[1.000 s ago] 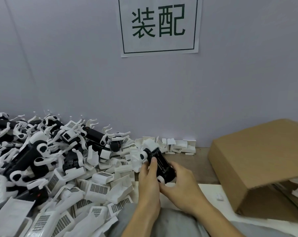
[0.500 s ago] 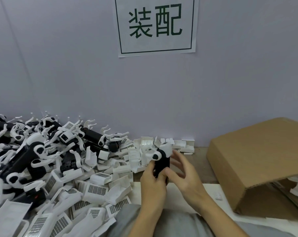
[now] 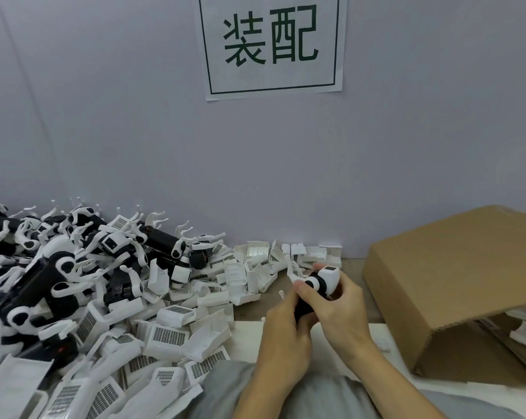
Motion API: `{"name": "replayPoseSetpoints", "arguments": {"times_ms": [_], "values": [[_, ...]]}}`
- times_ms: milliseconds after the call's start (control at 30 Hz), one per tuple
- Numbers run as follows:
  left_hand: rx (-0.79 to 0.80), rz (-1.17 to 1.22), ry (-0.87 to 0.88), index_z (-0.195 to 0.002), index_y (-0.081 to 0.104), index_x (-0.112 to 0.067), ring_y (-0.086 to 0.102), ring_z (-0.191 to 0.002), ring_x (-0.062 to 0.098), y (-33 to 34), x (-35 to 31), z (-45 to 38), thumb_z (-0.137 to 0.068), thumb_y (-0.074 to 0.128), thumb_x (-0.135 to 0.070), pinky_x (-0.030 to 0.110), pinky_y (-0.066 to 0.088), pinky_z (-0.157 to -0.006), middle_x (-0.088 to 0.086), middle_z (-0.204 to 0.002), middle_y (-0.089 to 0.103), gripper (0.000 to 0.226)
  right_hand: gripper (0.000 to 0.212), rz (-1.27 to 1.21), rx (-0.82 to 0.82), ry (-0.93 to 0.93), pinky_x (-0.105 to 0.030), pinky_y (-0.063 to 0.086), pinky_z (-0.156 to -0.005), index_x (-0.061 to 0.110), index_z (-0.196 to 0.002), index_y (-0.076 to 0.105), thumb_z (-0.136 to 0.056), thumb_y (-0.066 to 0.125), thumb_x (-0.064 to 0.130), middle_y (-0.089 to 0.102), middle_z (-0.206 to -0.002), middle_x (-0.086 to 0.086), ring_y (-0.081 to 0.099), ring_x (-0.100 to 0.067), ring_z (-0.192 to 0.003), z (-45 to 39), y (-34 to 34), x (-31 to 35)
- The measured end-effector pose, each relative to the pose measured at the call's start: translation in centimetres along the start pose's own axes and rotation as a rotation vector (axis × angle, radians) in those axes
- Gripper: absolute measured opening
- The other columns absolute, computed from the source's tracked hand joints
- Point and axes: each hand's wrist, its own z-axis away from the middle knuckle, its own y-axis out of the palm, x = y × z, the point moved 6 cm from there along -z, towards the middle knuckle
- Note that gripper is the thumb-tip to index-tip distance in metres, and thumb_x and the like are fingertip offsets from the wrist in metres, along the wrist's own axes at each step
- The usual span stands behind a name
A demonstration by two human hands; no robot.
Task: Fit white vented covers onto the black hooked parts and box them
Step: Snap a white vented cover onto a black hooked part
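Two hands at bench centre, both on one black hooked part (image 3: 304, 306). Left hand (image 3: 286, 331) curled round the black lower body, thumb laid across it. Right hand (image 3: 342, 309) wrapped over the upper end, fingers closed around a white vented cover (image 3: 328, 278) seated on that end; small dark vent patch facing up, white hook jutting left just beyond the fingertips. Held clear of the bench surface (image 3: 355, 267), above a white sheet (image 3: 246, 340).

Left of the hands: heap of loose white covers (image 3: 171, 335), too many and too overlapped to count. Behind it, against the wall (image 3: 134, 131), a pile of black hooked parts (image 3: 44, 276), likewise uncountable.

Right: one cardboard box (image 3: 455, 273), flap raised, opening toward the hands; a few white pieces visible inside, number not clear.

One paper sign (image 3: 272, 45) on the wall, two green characters.
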Motion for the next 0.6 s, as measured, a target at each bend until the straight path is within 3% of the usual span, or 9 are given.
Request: {"name": "replayPoseSetpoints", "arguments": {"times_ms": [67,167,233,300,400,467,600], "values": [[-0.059,0.008,-0.021,-0.11,0.056,-0.038,0.069,-0.095,-0.001,-0.5,0.1,0.0,-0.09,0.051,0.011,0.015,0.053,-0.079,-0.02,-0.1,0.074,0.053,0.039,-0.005,0.063,0.014,-0.018,0.055,-0.067,0.025,-0.1,0.065,-0.069,0.086,0.033,0.074,-0.087,0.004,0.073,-0.01,-0.083,0.2,0.5,0.0],[-0.201,0.095,-0.083,-0.108,0.055,-0.025,0.07,-0.089,0.009,-1.4,0.4,-0.1,-0.096,0.05,0.008,0.024,0.055,-0.076,-0.004,-0.097,0.074,0.036,0.069,0.042,0.2,0.073,-0.023,0.052,-0.092,0.027,-0.132,0.052,-0.073,0.083,0.046,0.067,-0.119,0.012,0.062,-0.003,-0.115,0.6,1.4,-0.8],[-0.31,0.222,-0.197,-0.111,0.06,-0.02,0.069,-0.096,0.018,-2.3,1.1,-0.2,-0.101,0.052,-0.003,0.03,0.055,-0.08,0.0,-0.101,0.072,0.022,0.077,0.048,0.203,0.106,-0.013,0.048,-0.093,0.036,-0.143,0.036,-0.08,0.075,0.053,0.055,-0.132,0.021,0.053,0.011,-0.121,0.8,1.3,-0.9],[-0.413,0.409,-0.369,-0.112,0.064,-0.015,0.065,-0.094,0.022,-3.0,2.1,0.0,-0.105,0.047,-0.013,0.03,0.049,-0.073,0.004,-0.103,0.071,0.018,0.061,0.047,0.128,0.11,-0.012,0.049,-0.09,0.036,-0.14,0.04,-0.085,0.065,0.048,0.057,-0.131,0.02,0.054,0.014,-0.116,0.5,0.7,-1.0],[-0.432,0.878,-0.573,-0.107,0.067,-0.008,0.062,-0.083,0.026,-2.8,2.8,0.2,-0.103,0.048,-0.03,0.034,0.046,-0.066,0.012,-0.093,0.067,0.029,0.034,0.072,0.041,0.157,-0.032,0.05,-0.097,0.025,-0.133,0.056,-0.099,0.056,0.028,0.064,-0.127,0.008,0.059,-0.006,-0.119,0.0,-0.1,-1.5],[-0.393,0.892,-0.599,-0.108,0.068,-0.007,0.063,-0.078,0.025,-2.7,2.6,0.1,-0.097,0.058,-0.039,0.033,0.049,-0.062,0.013,-0.089,0.068,0.036,0.026,0.089,0.025,0.197,-0.034,0.052,-0.086,0.022,-0.126,0.063,-0.102,0.052,0.022,0.068,-0.116,0.004,0.063,-0.012,-0.111,0.0,-0.2,-1.9],[-0.481,0.792,-0.643,-0.116,0.059,0.0,0.058,-0.061,0.02,-2.9,3.2,0.2,-0.092,0.07,-0.027,0.027,0.047,-0.047,0.01,-0.077,0.063,0.037,0.024,0.117,-0.017,0.234,-0.032,0.05,-0.072,0.026,-0.106,0.07,-0.103,0.048,0.018,0.071,-0.098,-0.001,0.067,-0.018,-0.094,-0.2,-0.5,-2.4]]}}
